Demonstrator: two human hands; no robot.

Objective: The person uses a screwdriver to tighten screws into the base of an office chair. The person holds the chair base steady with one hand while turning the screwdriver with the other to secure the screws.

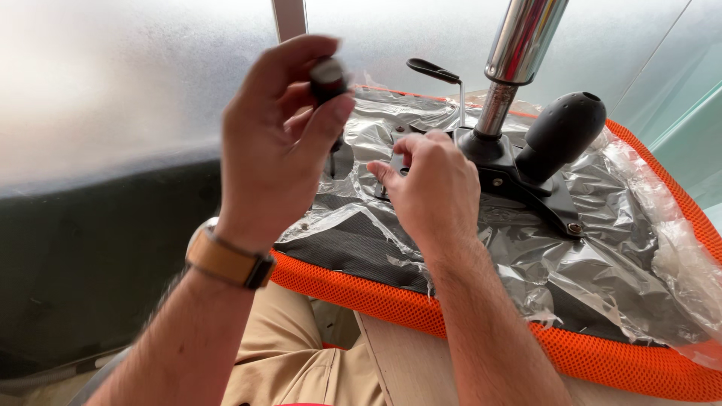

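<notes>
Fingers (331,113) of the left hand (274,143) curl tightly around the stubby black handle of a screwdriver (329,79), pinching it between thumb and fingertips; its rounded butt shows a pale, glossy cap and a thin dark shaft drops from it toward 6 o'clock, its tip hidden among plastic folds. A tan leather watch strap (226,262) with a dark buckle wraps that wrist. At 3 o'clock from the tool, the right hand (432,184) rests knuckles-up on the seat, its thumb and forefinger pressed together on a small dark part at the edge of the metal plate; what exactly they nip I cannot tell.

Nearest, khaki trouser cloth (289,353) covers the lap. Beyond it lies an upturned chair seat (481,331), rimmed in bright orange honeycomb mesh, its underside of black ribbed fabric. Crinkled clear plastic wrap (602,248) lies over most of it, shiny and creased.

Farther on, at 12 o'clock from the right hand, a black metal mechanism plate (519,180) sits bolted to the seat, 1 screw head showing at its lower corner. A polished chrome gas cylinder (519,45) rises from it, a matte black rounded knob (564,128) juts at 2 o'clock, and a slim lever with a black paddle tip (436,71) stands behind. Frosted glass (113,75) backs everything.
</notes>
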